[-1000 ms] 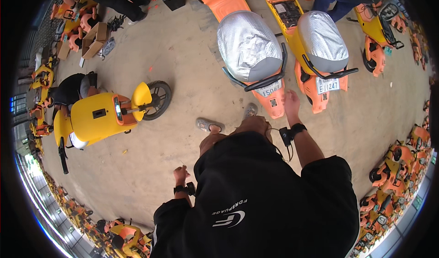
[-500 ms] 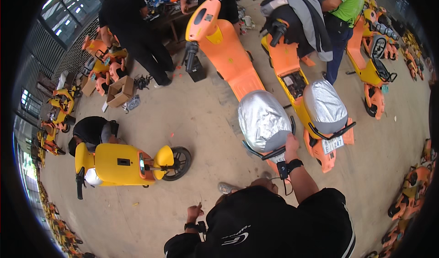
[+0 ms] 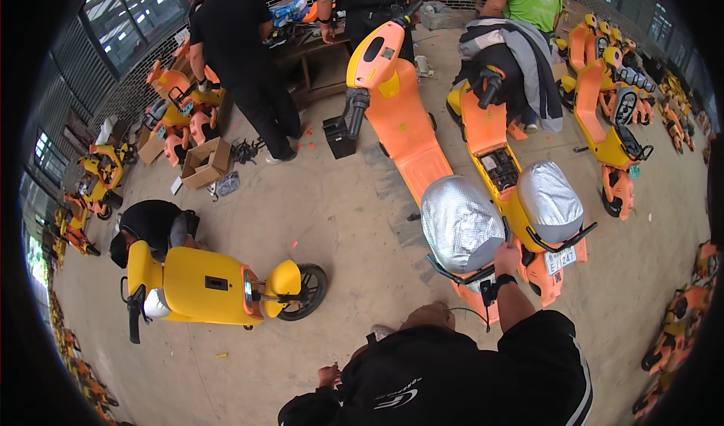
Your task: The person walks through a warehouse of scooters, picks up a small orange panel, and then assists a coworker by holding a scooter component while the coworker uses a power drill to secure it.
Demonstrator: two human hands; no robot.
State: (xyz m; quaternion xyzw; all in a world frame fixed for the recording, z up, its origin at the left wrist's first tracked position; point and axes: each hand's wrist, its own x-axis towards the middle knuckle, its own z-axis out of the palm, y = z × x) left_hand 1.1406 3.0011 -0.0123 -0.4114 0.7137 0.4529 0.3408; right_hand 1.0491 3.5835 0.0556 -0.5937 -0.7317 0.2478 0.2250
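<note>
My right hand (image 3: 507, 260) rests on the black rear grab rail (image 3: 460, 276) of an orange scooter (image 3: 407, 135), fingers wrapped over it just behind the silver-covered seat (image 3: 461, 226). A black band with a small device sits on that wrist. My left hand (image 3: 328, 375) hangs low beside my black-shirted torso, mostly hidden, touching nothing that I can see. A second scooter (image 3: 490, 135), yellow and orange with its own silver seat cover (image 3: 549, 199), stands close on the right.
A yellow scooter (image 3: 204, 286) lies on the concrete floor at left, a person in black (image 3: 151, 226) crouching behind it. Other people stand by a workbench (image 3: 309, 49) at the back. A cardboard box (image 3: 205, 162), a black box (image 3: 339, 138) and rows of orange scooters ring the space.
My view has tilted up, showing the back of the hall. My right hand moved from the scooter's tail onto the rear rail by the seat. My left hand dropped lower.
</note>
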